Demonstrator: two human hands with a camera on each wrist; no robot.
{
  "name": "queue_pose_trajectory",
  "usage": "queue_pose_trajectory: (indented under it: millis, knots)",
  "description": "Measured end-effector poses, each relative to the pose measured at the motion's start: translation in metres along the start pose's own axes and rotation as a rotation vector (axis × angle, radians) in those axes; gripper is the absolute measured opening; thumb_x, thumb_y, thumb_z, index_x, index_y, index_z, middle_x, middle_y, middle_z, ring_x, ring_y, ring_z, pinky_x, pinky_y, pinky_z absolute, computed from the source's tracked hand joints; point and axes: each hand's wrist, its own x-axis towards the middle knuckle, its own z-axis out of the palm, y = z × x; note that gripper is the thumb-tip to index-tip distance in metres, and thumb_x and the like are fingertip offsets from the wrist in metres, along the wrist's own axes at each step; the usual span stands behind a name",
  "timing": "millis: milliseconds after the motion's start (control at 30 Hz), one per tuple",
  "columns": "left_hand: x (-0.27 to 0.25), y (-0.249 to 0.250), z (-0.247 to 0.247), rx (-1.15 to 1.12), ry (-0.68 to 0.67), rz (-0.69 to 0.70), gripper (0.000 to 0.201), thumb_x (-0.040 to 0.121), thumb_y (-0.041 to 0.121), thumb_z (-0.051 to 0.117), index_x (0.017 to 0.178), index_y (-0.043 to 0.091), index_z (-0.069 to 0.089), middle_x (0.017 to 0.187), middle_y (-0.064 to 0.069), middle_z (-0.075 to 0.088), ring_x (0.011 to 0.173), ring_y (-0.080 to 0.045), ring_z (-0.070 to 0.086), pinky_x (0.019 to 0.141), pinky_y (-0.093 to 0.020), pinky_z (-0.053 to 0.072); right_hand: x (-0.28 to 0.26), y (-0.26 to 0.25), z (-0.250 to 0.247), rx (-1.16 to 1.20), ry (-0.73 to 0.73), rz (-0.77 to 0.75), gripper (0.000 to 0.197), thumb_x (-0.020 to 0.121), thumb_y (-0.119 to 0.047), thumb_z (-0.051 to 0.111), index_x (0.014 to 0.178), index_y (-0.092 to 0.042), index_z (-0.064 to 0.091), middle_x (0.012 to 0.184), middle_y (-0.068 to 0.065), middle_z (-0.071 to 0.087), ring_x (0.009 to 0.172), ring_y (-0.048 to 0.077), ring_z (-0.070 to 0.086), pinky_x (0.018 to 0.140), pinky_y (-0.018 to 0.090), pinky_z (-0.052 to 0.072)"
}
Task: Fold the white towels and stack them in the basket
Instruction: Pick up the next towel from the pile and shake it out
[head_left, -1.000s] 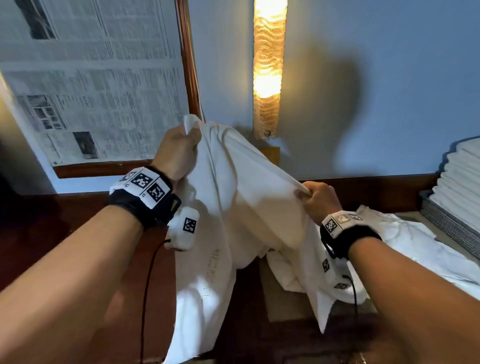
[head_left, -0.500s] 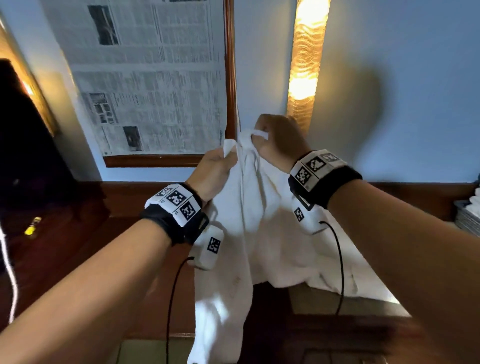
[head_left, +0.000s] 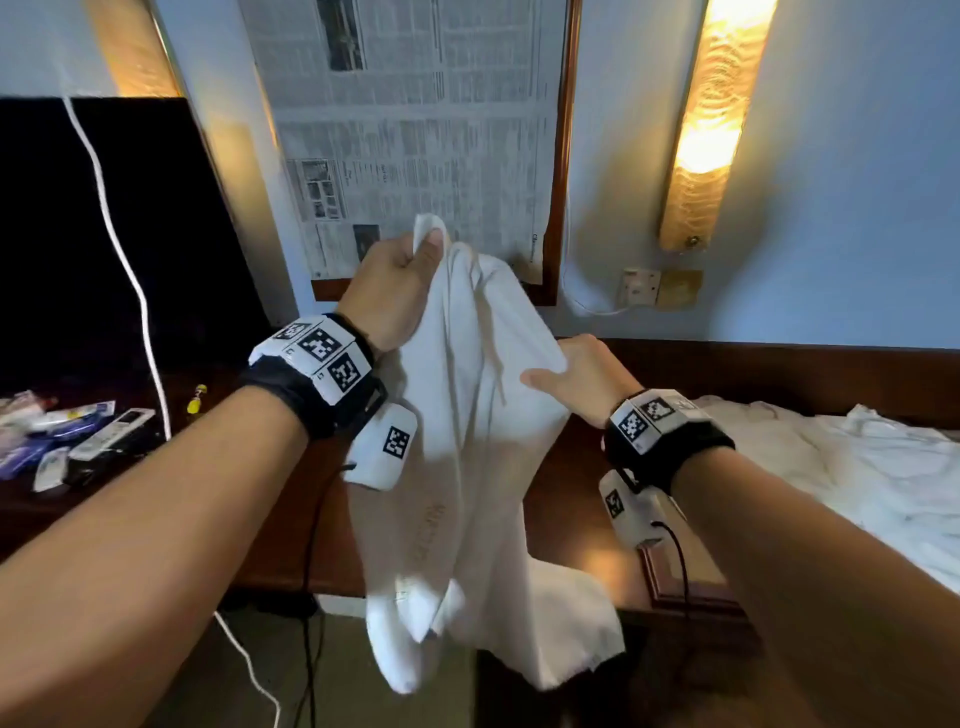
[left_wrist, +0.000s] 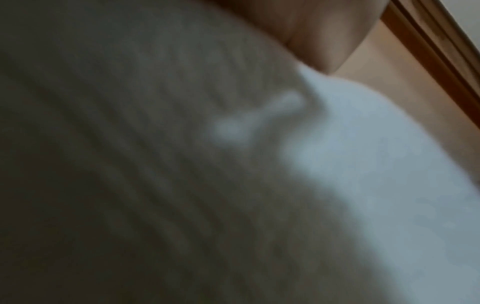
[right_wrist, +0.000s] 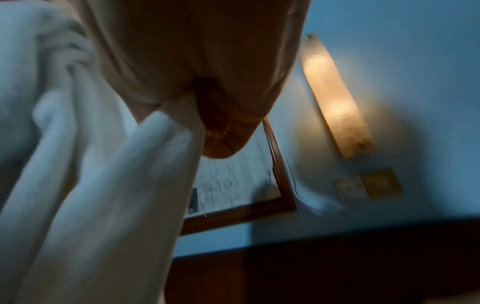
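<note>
A white towel (head_left: 467, 467) hangs in the air in front of me over the dark wooden desk (head_left: 566, 525). My left hand (head_left: 415, 260) grips its top corner, thumb pressed on the cloth, held high. My right hand (head_left: 550, 371) pinches the towel's side edge lower down and to the right, fingers hidden behind the cloth. In the left wrist view blurred towel (left_wrist: 233, 164) fills nearly the whole picture. In the right wrist view bunched towel (right_wrist: 103, 174) runs under my palm. A crumpled pile of white towels (head_left: 857, 467) lies on the desk at the right. No basket shows.
A black screen (head_left: 104, 234) with a white cable (head_left: 130, 270) stands at the left. Remotes and small packets (head_left: 78, 441) lie below it. On the wall are a newspaper-covered frame (head_left: 426, 130), a lit lamp (head_left: 711, 119) and a socket (head_left: 641, 286).
My right hand has come down from beside the left hand to a lower point on the towel's edge. The towel now hangs off the desk, and my view has turned left.
</note>
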Motion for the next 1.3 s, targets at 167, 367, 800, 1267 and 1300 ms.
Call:
queue_pose_trajectory:
  millis: [167,367,800,1267,1300]
  knots:
    - [-0.024,-0.025,-0.072,-0.028,0.086,-0.06,0.067,0.1,0.053,0.045,0.077,-0.009,0.055,0.071,-0.012,0.047,0.061,-0.022,0.04,0.06,-0.031,0.029,-0.032,0.027,0.055,-0.037,-0.126,0.088,0.028,0.087,-0.028,0.066,0.066,-0.01,0.063,0.069,0.006,0.064,0.066,0.026,0.061,0.064,0.039,0.047]
    - [-0.065,-0.042,-0.104,-0.186,0.021,-0.156,0.051,0.102,0.035,0.052,0.093,-0.014,0.063,0.088,-0.022,0.055,0.08,-0.031,0.05,0.073,-0.036,0.036,-0.032,-0.029,0.062,0.189,0.152,0.038,0.023,0.087,-0.008,0.064,0.067,-0.017,0.06,0.07,-0.004,0.059,0.065,0.011,0.053,0.064,0.025,0.041]
    - [-0.083,-0.047,-0.075,-0.314,-0.009,-0.176,0.045,0.084,0.06,0.056,0.055,0.025,0.057,0.07,-0.009,0.048,0.075,-0.026,0.041,0.074,-0.039,0.031,-0.033,-0.131,0.043,-0.04,0.04,-0.301,0.044,0.082,-0.039,0.074,0.07,-0.001,0.056,0.063,0.009,0.051,0.056,0.016,0.044,0.055,0.032,0.028]
    - [-0.037,-0.038,-0.036,-0.261,-0.156,0.002,0.028,0.101,0.008,0.052,0.08,0.02,0.066,0.074,0.011,0.068,0.072,-0.007,0.061,0.072,-0.027,0.047,-0.053,0.07,0.022,0.174,0.221,0.229,0.029,0.094,-0.012,0.063,0.072,-0.03,0.072,0.07,0.001,0.065,0.068,0.022,0.058,0.07,0.038,0.048]
    - [-0.036,-0.037,-0.036,-0.278,-0.325,-0.03,0.025,0.096,0.008,0.056,0.079,0.021,0.07,0.079,0.005,0.069,0.076,-0.013,0.062,0.074,-0.03,0.047,-0.043,0.069,0.01,0.152,0.276,0.193,0.025,0.092,-0.007,0.062,0.085,-0.028,0.075,0.078,0.002,0.068,0.075,0.023,0.061,0.076,0.038,0.049]
